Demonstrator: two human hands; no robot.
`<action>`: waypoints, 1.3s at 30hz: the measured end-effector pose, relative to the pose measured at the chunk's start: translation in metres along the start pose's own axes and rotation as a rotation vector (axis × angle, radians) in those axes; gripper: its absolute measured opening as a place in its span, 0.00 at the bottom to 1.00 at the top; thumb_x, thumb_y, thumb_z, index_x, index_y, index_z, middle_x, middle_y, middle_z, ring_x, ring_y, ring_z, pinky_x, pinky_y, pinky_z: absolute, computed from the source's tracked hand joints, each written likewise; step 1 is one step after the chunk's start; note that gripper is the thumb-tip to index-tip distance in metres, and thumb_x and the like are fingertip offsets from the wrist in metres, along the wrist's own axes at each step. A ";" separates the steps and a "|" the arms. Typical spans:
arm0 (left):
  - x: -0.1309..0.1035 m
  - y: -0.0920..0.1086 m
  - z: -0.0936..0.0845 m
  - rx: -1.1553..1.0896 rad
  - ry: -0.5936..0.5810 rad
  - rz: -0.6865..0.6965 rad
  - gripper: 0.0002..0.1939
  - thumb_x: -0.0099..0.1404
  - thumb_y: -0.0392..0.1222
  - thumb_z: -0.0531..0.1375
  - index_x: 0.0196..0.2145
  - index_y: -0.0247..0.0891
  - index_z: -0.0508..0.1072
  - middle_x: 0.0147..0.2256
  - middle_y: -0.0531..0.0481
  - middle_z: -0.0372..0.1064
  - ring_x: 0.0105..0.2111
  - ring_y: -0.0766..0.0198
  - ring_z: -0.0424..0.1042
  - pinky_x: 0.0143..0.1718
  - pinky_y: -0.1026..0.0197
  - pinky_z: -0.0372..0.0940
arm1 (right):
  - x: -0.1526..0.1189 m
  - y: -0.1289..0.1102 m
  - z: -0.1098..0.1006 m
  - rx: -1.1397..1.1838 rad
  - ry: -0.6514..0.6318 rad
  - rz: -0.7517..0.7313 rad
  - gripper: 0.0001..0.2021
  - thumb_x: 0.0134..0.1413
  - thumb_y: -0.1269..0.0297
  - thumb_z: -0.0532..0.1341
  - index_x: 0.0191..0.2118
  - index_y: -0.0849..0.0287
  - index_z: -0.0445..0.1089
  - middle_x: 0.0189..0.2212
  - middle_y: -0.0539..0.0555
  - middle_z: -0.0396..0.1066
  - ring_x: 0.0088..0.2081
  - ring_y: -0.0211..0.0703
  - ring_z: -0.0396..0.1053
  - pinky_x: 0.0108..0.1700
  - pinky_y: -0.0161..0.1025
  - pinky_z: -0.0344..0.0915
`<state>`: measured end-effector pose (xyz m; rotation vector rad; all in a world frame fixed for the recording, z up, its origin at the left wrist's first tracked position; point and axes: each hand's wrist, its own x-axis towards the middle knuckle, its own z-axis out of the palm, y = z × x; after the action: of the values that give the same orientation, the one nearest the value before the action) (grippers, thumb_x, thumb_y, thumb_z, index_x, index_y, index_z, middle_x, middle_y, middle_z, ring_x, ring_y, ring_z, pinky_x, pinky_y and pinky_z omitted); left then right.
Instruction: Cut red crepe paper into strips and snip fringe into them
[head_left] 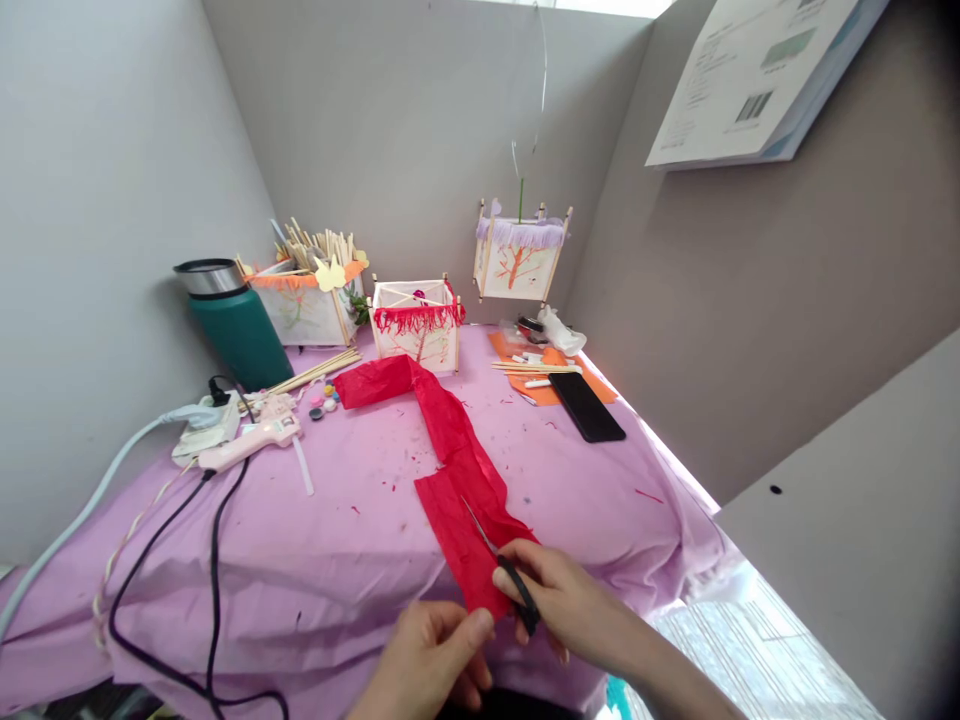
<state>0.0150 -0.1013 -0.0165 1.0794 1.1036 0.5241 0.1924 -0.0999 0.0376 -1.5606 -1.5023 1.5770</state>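
A long strip of red paper [457,430] runs down the pink-purple cloth toward the front edge, folded back on itself near the hands. My left hand [442,650] pinches the lower end of the strip. In my right hand [551,595] are black-handled scissors [519,590], their blades lying along the red paper. Behind the strip stands a white box lantern with red fringe [420,340].
At the left are a green tumbler [244,335], a glue gun [251,443], a power strip [206,430] and cables. An orange-trimmed box [300,310] holds sticks. A phone [587,406] lies right; a purple-fringed lantern [519,260] hangs behind.
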 end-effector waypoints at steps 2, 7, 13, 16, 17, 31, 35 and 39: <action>-0.004 0.012 -0.017 0.265 0.311 0.244 0.19 0.54 0.56 0.61 0.24 0.35 0.76 0.23 0.45 0.71 0.23 0.62 0.68 0.25 0.65 0.59 | 0.000 0.000 -0.001 -0.002 -0.006 0.012 0.21 0.54 0.45 0.55 0.40 0.60 0.66 0.22 0.49 0.66 0.21 0.33 0.64 0.14 0.25 0.54; 0.011 0.053 -0.047 0.843 0.712 0.619 0.15 0.61 0.49 0.55 0.41 0.39 0.74 0.38 0.43 0.71 0.40 0.54 0.68 0.44 0.57 0.60 | 0.001 0.002 -0.001 -0.004 -0.013 0.023 0.19 0.54 0.47 0.55 0.40 0.59 0.65 0.22 0.48 0.65 0.22 0.34 0.65 0.15 0.26 0.54; 0.050 0.081 -0.052 1.243 0.611 0.385 0.14 0.62 0.47 0.53 0.36 0.34 0.71 0.37 0.40 0.69 0.39 0.54 0.68 0.42 0.55 0.59 | 0.002 0.004 0.000 -0.048 0.014 -0.023 0.19 0.54 0.46 0.55 0.39 0.58 0.67 0.25 0.48 0.66 0.25 0.35 0.69 0.21 0.28 0.57; 0.056 0.087 -0.055 1.254 0.554 0.281 0.13 0.61 0.47 0.54 0.36 0.35 0.69 0.36 0.41 0.70 0.36 0.57 0.69 0.37 0.58 0.59 | 0.002 0.005 0.001 -0.046 0.024 -0.027 0.18 0.54 0.47 0.55 0.39 0.58 0.67 0.24 0.48 0.66 0.25 0.35 0.69 0.22 0.29 0.57; 0.057 0.089 -0.057 1.249 0.530 0.246 0.13 0.60 0.47 0.54 0.36 0.35 0.68 0.35 0.42 0.70 0.35 0.57 0.69 0.35 0.59 0.58 | 0.002 0.005 0.001 -0.043 0.025 -0.023 0.18 0.54 0.48 0.55 0.39 0.58 0.67 0.24 0.48 0.65 0.24 0.34 0.68 0.22 0.29 0.57; 0.065 0.087 -0.069 0.410 0.383 0.259 0.13 0.51 0.40 0.62 0.35 0.38 0.65 0.21 0.55 0.65 0.19 0.66 0.64 0.22 0.65 0.55 | 0.006 0.015 0.001 0.233 -0.049 -0.052 0.20 0.55 0.48 0.55 0.43 0.61 0.64 0.21 0.48 0.67 0.20 0.31 0.62 0.17 0.25 0.53; 0.053 0.086 -0.063 -0.125 0.229 0.209 0.22 0.48 0.42 0.66 0.40 0.33 0.67 0.28 0.48 0.71 0.23 0.64 0.70 0.24 0.64 0.62 | 0.006 0.018 0.003 0.299 -0.063 -0.083 0.21 0.56 0.49 0.55 0.46 0.61 0.63 0.21 0.48 0.67 0.21 0.32 0.62 0.17 0.26 0.53; 0.047 0.086 -0.059 -0.299 0.126 0.175 0.19 0.49 0.42 0.67 0.37 0.29 0.70 0.30 0.42 0.74 0.28 0.61 0.73 0.31 0.60 0.67 | 0.003 0.015 0.005 0.306 -0.064 -0.137 0.20 0.56 0.49 0.55 0.46 0.60 0.64 0.22 0.48 0.67 0.22 0.32 0.63 0.19 0.27 0.53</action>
<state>-0.0063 -0.0019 0.0363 0.8929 1.0060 0.8776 0.1927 -0.1030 0.0221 -1.2223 -1.2964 1.6973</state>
